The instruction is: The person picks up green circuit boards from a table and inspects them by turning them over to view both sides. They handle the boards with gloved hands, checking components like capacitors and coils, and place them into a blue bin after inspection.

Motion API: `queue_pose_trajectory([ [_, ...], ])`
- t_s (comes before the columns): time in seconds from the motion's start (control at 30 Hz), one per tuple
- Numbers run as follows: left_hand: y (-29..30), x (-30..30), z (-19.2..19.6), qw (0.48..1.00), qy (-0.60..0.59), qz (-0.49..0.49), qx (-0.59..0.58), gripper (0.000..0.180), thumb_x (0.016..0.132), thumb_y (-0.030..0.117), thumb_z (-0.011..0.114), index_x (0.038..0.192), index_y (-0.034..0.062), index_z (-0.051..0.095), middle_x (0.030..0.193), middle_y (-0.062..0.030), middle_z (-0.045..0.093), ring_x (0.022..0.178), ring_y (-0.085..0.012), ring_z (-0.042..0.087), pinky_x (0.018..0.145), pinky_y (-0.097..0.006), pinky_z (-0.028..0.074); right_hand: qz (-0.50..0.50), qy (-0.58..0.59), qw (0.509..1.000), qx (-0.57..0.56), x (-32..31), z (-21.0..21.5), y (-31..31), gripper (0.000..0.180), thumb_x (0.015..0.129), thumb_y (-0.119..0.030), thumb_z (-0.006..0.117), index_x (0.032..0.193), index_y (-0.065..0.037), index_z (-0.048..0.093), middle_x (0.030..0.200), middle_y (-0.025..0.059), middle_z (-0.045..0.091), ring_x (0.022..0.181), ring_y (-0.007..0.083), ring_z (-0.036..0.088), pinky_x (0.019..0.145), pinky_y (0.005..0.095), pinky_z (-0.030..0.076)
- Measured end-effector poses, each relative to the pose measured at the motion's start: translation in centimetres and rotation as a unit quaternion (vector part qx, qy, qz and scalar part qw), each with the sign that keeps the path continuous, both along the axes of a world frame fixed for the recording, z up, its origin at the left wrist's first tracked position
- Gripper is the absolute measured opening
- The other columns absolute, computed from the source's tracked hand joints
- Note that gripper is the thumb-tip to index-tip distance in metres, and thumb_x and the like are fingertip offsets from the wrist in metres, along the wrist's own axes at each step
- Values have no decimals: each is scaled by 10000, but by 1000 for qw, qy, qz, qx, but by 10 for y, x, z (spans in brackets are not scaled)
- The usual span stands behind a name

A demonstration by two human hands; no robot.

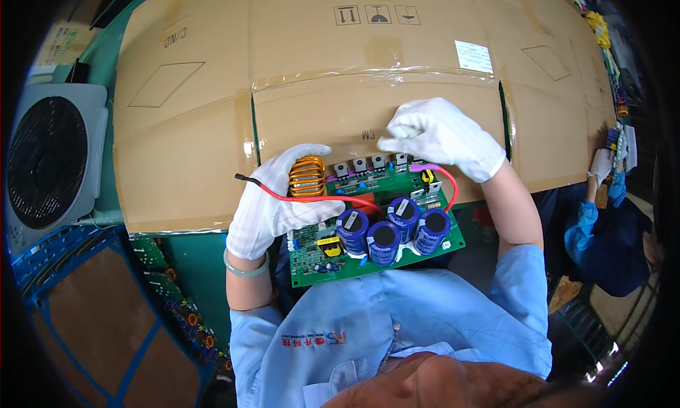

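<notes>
Gripping a green circuit board [393, 187] by its left end, our gloved left hand [265, 206] is curving fingers and thumb around a copper-coloured coil [307, 178]. Our gloved right hand [438, 135] is hanging near the far right edge, fingers bending inward; we cannot tell whether the fingertips are pinching anything. We are holding the board before our chest, at the near edge of the flattened cardboard [191, 167]. Four blue capacitors [383, 245] are standing clustered on it, a red wire [304, 198] is running across our left glove, and a second red wire [453, 188] is looping at right. Farther out, a grey unit with a round black grille [49, 153] is standing to our left, and a co-worker's gloved hand [601, 166] is showing to our right.
</notes>
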State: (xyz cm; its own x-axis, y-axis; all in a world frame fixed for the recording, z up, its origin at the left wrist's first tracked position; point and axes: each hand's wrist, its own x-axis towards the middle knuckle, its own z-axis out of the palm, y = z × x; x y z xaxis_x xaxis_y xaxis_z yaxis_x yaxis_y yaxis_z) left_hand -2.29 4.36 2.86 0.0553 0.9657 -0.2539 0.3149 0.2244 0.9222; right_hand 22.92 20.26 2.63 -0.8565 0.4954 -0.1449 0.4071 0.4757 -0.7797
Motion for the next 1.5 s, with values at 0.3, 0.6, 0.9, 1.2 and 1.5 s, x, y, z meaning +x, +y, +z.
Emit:
queue_pose_trajectory([
  [0.3,-1,0,-3,1000,-11,10,-18,748,660,433,941,1241,79,630,1044,-120,708,945,-246,712,861,-357,567,-36,-15,999,6,23,-8,2,445,785,-413,834,723,-38,604,698,145,555,652,339,526,593,407,419],
  [0.6,-2,0,-3,999,44,-8,23,767,645,464,939,1231,68,641,1048,-129,704,974,-276,701,889,-373,554,-59,-66,994,70,21,-16,-2,462,817,-485,781,749,-53,630,716,153,608,703,372,579,607,440,442],
  [0.9,-5,3,-5,999,-43,26,-14,742,661,385,948,1247,56,632,1044,-116,706,986,-224,698,898,-363,559,-160,-40,986,-37,30,3,-5,402,862,-367,789,721,-45,594,674,135,590,632,252,592,584,422,436],
  [1.2,-10,0,-10,1000,0,15,14,754,657,385,953,1249,39,639,1055,-123,706,981,-216,688,902,-349,550,52,70,996,15,27,20,-30,490,784,-512,793,801,-57,611,726,142,584,720,387,578,621,457,434],
  [1.5,-8,4,-5,999,-19,33,-18,781,681,401,946,1281,27,615,1043,-79,697,961,-167,678,887,-320,556,36,89,993,62,27,12,-30,507,819,-555,737,794,-66,605,746,145,596,741,387,593,619,458,445],
])
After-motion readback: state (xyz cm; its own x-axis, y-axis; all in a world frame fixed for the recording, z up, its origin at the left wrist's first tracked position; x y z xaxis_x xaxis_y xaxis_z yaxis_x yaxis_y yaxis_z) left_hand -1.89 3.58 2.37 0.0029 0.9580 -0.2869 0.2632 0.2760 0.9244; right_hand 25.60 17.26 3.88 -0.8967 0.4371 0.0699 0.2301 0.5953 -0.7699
